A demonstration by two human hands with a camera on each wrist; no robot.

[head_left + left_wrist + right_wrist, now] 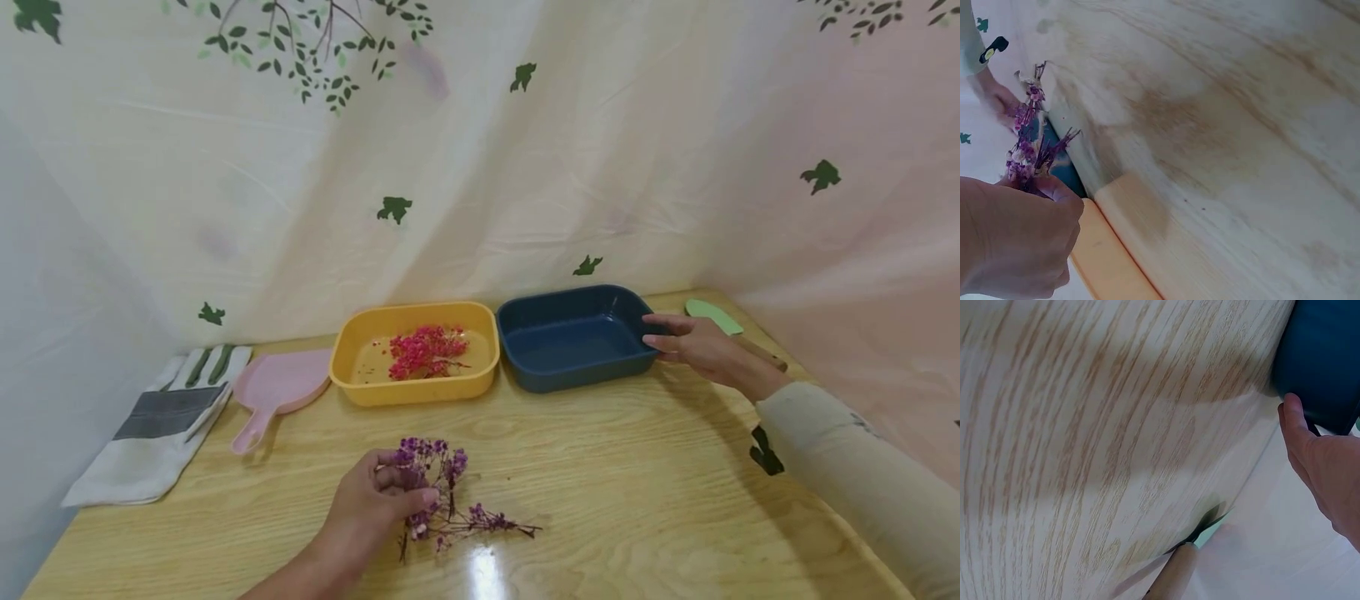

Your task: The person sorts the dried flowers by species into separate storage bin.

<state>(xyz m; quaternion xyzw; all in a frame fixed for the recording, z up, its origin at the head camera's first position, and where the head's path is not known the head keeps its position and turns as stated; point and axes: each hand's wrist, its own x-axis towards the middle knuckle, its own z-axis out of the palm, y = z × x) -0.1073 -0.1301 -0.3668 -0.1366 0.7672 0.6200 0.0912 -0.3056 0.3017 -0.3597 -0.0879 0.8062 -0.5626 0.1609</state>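
Observation:
Between thumb and fingers my left hand pinches a small bunch of purple dried flowers, held low over the front of the table. Its thin stems point right and down. In the left wrist view the flowers stick out past the fingertips. Farther right, my right hand grips the right end of a dark blue tray, fingertips over its rim. The right wrist view shows a digit of the right hand against the outer wall of the blue tray.
A yellow tray holding pink-red dried flowers stands left of the blue one. Farther left lie a pink dustpan-shaped piece and white-and-grey gloves. A green-bladed trowel lies behind my right hand. Curtains enclose the wooden table.

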